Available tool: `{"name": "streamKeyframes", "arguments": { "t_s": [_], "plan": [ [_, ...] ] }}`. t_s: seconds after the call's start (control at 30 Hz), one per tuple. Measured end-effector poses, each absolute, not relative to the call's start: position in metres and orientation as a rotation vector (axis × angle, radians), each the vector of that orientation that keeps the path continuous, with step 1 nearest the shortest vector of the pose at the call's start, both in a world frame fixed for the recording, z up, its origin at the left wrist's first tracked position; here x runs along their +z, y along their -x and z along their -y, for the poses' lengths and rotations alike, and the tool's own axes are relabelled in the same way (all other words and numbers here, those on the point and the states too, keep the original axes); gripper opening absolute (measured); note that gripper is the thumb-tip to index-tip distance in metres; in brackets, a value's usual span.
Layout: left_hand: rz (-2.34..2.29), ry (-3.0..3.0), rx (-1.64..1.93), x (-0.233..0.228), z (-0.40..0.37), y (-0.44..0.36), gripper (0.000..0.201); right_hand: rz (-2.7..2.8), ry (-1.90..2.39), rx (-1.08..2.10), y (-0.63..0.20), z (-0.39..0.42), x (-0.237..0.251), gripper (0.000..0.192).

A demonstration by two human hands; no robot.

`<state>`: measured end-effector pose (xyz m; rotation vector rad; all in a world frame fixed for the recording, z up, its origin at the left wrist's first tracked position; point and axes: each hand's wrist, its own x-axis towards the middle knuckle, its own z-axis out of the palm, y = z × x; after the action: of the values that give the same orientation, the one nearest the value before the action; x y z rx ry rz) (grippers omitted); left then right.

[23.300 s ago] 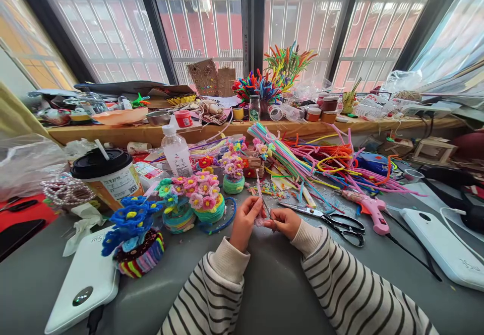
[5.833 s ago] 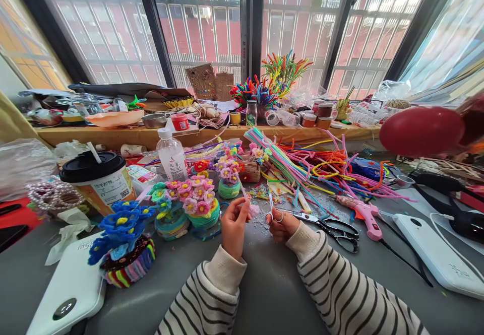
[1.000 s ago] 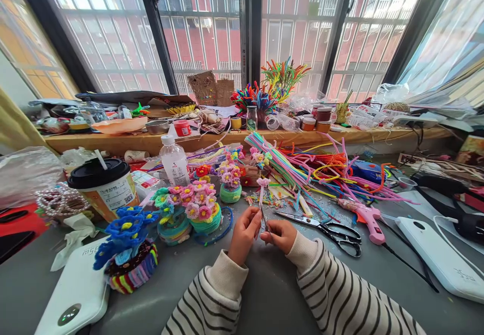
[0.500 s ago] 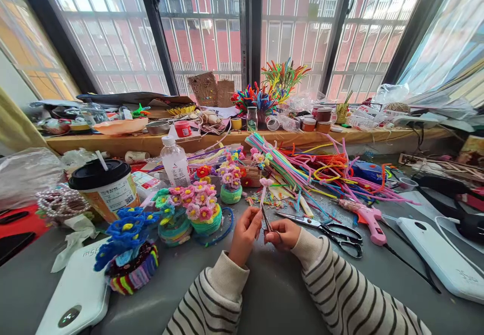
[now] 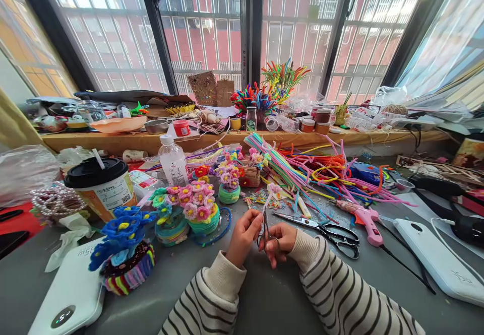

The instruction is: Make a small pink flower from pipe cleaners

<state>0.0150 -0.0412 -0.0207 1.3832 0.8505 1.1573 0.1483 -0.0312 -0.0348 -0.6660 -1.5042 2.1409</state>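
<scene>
Take the large black-handled scissors [image 5: 321,226] as your landmark. Nearer you than them, bare grey tabletop [image 5: 272,294] lies open around your striped sleeves. Just right of them the pink glue gun [image 5: 363,218] and its black cord [image 5: 406,269] bar the way, with a white power bank [image 5: 438,259] beyond. Behind them spreads a tangle of pipe cleaners [image 5: 321,169]. Left of them, pipe-cleaner flower pots [image 5: 198,209] crowd together, and the black-lidded cup [image 5: 100,186] stands farther left.

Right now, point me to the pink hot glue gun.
The pink hot glue gun lies on the grey table, right of the right hand, just beyond the large black-handled scissors and beside the white power bank.
</scene>
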Motion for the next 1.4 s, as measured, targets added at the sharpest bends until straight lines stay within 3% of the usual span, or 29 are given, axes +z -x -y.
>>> {"name": "streamKeyframes", "arguments": {
  "t_s": [0.2,0.67,1.13,1.4],
  "plan": [
    [-0.878,-1.386,1.186,-0.023,0.040,-0.015,0.018,1.521,0.735,2.098,-0.148,0.031,-0.034,0.034],
    [-0.769,-1.312,1.182,-0.024,0.039,-0.016,0.018,1.789,0.890,1.364,-0.146,0.032,-0.035,0.050],
    [-0.821,-1.312,1.189,-0.024,0.038,-0.018,0.021,1.713,1.020,1.366,-0.138,0.027,-0.048,0.045],
    [-0.829,-1.350,1.188,-0.021,0.039,-0.017,0.021,1.825,0.930,1.385,-0.143,0.030,-0.042,0.052]
  ]
}}
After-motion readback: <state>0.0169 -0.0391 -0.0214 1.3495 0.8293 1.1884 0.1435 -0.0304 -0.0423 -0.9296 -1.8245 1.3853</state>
